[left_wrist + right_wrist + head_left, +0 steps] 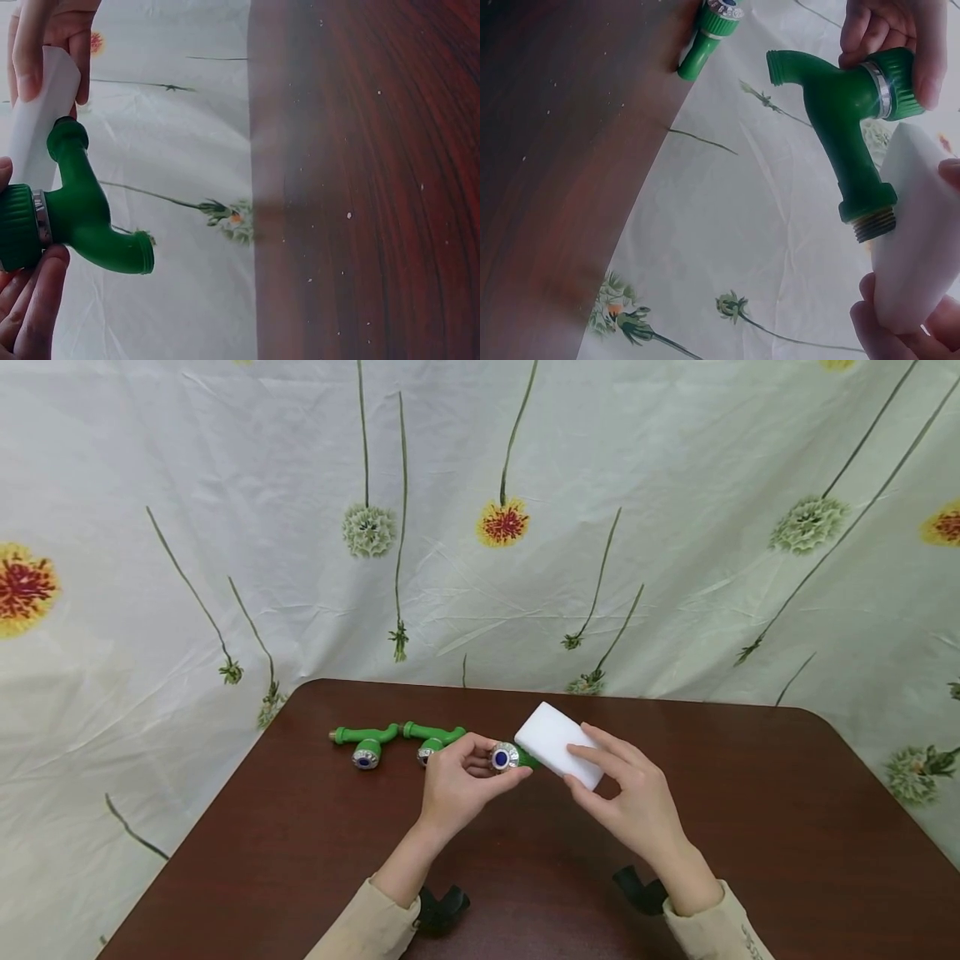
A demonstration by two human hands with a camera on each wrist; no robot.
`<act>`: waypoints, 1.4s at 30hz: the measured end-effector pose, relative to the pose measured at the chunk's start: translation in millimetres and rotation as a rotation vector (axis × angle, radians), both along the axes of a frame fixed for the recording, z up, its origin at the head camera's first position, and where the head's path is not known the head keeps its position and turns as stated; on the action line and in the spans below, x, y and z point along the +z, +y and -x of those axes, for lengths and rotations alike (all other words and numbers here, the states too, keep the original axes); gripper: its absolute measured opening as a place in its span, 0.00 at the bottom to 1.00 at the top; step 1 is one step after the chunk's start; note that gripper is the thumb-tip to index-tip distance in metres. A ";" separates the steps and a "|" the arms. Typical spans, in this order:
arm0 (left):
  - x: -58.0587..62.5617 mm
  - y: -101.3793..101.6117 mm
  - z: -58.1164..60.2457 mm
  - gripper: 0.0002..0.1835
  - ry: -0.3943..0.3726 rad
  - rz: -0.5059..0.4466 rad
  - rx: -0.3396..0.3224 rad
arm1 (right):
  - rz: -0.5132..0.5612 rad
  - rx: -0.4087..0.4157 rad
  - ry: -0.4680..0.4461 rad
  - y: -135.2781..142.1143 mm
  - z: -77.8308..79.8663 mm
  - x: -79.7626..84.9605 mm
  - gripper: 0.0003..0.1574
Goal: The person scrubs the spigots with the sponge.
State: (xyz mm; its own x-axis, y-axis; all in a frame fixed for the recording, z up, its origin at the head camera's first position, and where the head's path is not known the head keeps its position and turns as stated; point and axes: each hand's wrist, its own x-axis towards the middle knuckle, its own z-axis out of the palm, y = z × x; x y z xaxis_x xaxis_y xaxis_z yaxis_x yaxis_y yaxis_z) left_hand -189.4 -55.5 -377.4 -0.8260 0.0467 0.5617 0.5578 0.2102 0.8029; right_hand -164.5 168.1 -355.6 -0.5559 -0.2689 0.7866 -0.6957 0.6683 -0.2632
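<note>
My left hand grips a green faucet by its ribbed round knob, which has a silver ring and a blue centre. In the right wrist view this faucet hangs in the air, its threaded brass end beside a white sponge block. The fingers and thumb of my right hand pinch that sponge by its edges. Sponge and faucet meet or nearly meet; whether they press together I cannot tell.
Two more green faucets lie on the dark brown table: one at the left, another partly behind my left hand. A floral cloth hangs behind the table's far edge. Black pieces sit at both wrists.
</note>
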 end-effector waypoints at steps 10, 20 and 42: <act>14.8 -0.6 -7.8 0.18 0.006 -0.009 0.014 | -0.010 0.064 -0.007 -1.2 -0.2 -1.1 0.22; 34.9 -2.8 -19.2 0.16 0.044 0.003 0.002 | -0.067 0.116 -0.017 9.2 1.2 3.3 0.16; 6.1 -5.6 1.4 0.15 -0.132 0.002 0.025 | -0.029 0.039 0.032 1.1 -1.9 2.4 0.18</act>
